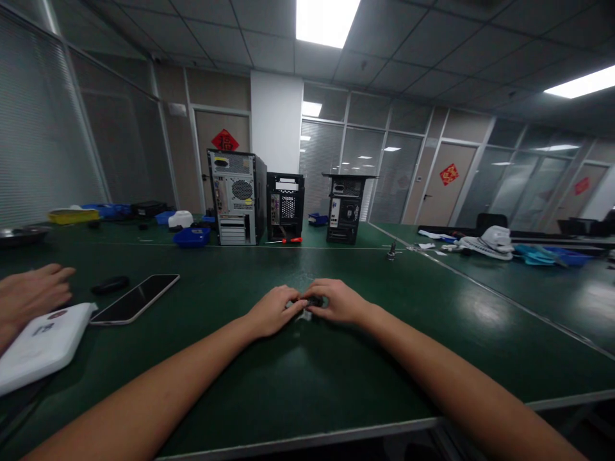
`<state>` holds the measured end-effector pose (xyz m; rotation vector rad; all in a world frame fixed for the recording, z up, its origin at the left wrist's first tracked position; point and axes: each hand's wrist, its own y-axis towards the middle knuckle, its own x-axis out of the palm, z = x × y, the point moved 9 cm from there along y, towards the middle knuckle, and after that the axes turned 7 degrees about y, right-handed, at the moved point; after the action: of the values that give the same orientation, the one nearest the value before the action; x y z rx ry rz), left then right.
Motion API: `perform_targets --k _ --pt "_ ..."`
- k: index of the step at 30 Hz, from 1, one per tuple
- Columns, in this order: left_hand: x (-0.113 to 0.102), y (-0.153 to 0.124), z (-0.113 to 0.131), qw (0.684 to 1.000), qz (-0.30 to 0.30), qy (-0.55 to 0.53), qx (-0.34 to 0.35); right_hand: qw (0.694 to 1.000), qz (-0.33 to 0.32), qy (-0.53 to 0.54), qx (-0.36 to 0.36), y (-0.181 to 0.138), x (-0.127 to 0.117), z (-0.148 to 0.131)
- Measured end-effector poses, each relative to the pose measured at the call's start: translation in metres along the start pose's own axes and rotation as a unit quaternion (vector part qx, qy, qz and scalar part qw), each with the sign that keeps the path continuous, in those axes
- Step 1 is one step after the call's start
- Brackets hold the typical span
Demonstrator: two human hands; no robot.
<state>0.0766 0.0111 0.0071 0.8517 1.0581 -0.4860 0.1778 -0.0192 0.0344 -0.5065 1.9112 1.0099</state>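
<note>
Both my hands meet at the middle of the green table (307, 378). My left hand (273, 310) and my right hand (339, 301) have their fingers curled together around a small dark object (313, 301) with a pale part under it. The fingers cover most of it, so I cannot name it. Both forearms stretch out from the near edge and rest low over the tabletop.
At the left, another person's hand (29, 293) lies beside a white case (41, 344), a black phone (135, 298) and a small dark item (110, 284). Three computer towers (236, 197) stand at the back with a red screwdriver (287, 241) and blue trays (191, 237). Clutter lies on the right-hand table (494, 243).
</note>
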Motion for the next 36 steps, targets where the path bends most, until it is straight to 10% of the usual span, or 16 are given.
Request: perform_targets --k 16,36 --pt "-0.004 0.001 -0.006 1.000 0.026 0.009 -0.010 0.995 0.082 -0.058 0.027 -0.005 -0.002 0.017" --pt "-0.005 0.002 0.012 0.998 0.019 -0.004 0.055 0.985 -0.019 -0.172 -0.008 0.004 0.019 -0.011"
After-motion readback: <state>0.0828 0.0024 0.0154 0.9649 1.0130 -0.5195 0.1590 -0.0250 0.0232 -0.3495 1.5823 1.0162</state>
